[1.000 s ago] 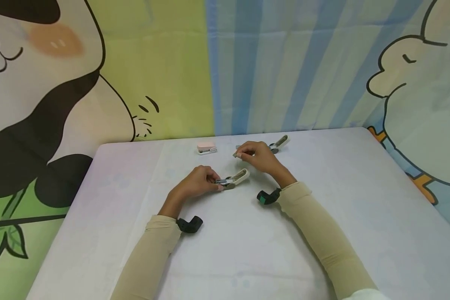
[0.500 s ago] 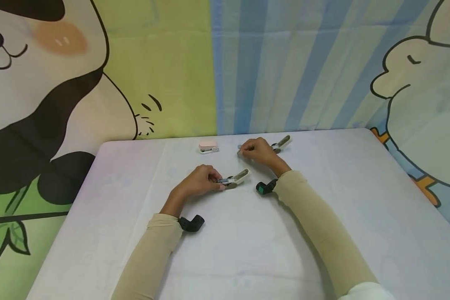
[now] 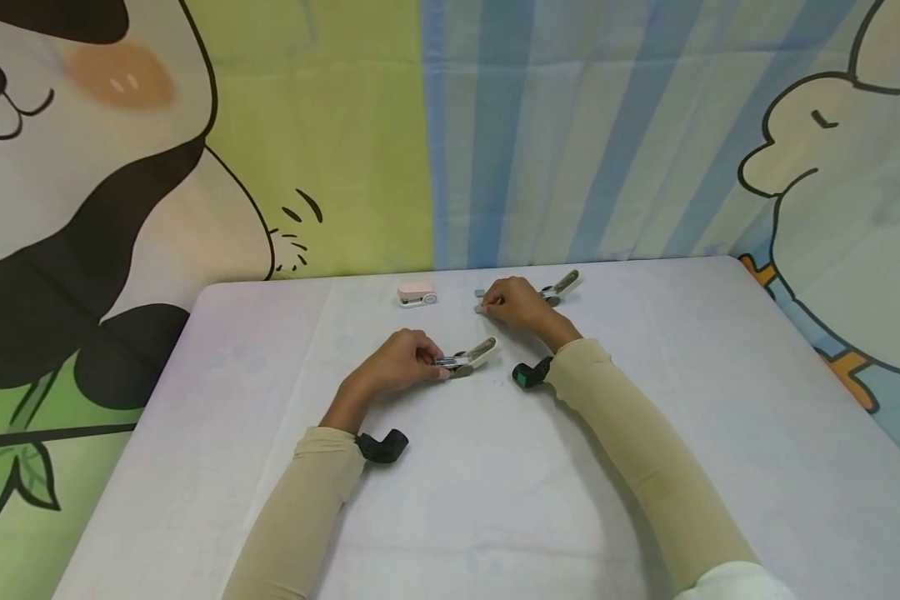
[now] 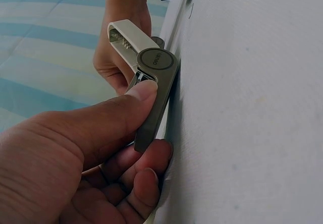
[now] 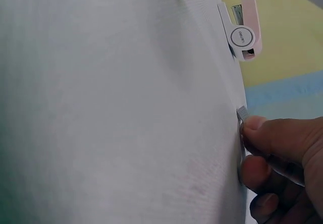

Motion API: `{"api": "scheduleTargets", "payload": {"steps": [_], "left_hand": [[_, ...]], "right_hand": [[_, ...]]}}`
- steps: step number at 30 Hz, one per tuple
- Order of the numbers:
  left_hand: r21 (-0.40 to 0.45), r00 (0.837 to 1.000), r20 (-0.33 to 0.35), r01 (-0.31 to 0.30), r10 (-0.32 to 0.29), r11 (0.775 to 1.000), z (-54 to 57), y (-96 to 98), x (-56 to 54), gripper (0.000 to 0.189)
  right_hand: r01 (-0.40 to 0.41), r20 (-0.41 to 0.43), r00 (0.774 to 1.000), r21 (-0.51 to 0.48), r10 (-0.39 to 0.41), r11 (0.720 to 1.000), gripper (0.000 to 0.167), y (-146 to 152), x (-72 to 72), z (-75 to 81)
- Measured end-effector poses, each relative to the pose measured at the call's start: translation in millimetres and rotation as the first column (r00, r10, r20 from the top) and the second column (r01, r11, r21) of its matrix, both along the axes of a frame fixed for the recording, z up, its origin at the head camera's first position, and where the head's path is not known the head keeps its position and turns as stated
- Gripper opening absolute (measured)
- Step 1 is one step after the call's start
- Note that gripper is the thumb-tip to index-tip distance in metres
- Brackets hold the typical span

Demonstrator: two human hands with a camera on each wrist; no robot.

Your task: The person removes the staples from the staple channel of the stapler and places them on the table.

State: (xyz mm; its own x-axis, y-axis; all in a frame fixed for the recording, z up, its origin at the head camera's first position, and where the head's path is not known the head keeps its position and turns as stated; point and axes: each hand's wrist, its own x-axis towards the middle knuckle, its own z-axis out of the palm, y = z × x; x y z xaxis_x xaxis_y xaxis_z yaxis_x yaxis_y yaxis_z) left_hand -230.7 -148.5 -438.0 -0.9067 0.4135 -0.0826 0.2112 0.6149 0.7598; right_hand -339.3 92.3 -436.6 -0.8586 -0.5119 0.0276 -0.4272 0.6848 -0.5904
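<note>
My left hand (image 3: 397, 362) grips the near end of a small stapler (image 3: 480, 355) whose white top is swung up. In the left wrist view the thumb presses on the grey base (image 4: 156, 98) beside the magazine, with fingers curled underneath. My right hand (image 3: 519, 302) pinches a short strip of staples (image 5: 243, 113) between thumb and fingers, close over the table. Behind this hand lies a second stapler (image 3: 567, 282), also with its top raised; the hand hides its middle. A small grey piece (image 3: 479, 292) shows just beyond the right fingertips.
A pink stapler (image 3: 417, 294) stands closed near the back edge of the white-covered table (image 3: 450, 500), left of the right hand. A printed cloth (image 3: 360, 150) hangs directly behind the table.
My right hand has moved slightly away toward the back of the table, its pinched strip lower near the cloth. The left hand keeps its grip on the stapler; the head view has shifted a little.
</note>
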Motion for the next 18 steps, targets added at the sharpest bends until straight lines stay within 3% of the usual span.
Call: {"api": "scheduleTargets", "payload": {"steps": [10, 18], "left_hand": [[0.013, 1.000, 0.009, -0.004, 0.004, 1.000, -2.2, -0.6, 0.2, 0.023], [0.016, 1.000, 0.014, -0.006, 0.006, 1.000, -0.4, 0.3, 0.2, 0.023]], "right_hand": [[0.057, 0.045, 0.997, 0.030, -0.058, 0.998, 0.013, 5.7, 4.5, 2.7], [-0.002, 0.068, 0.998, -0.093, 0.008, 0.996, 0.023, 14.0, 15.4, 8.2]]}}
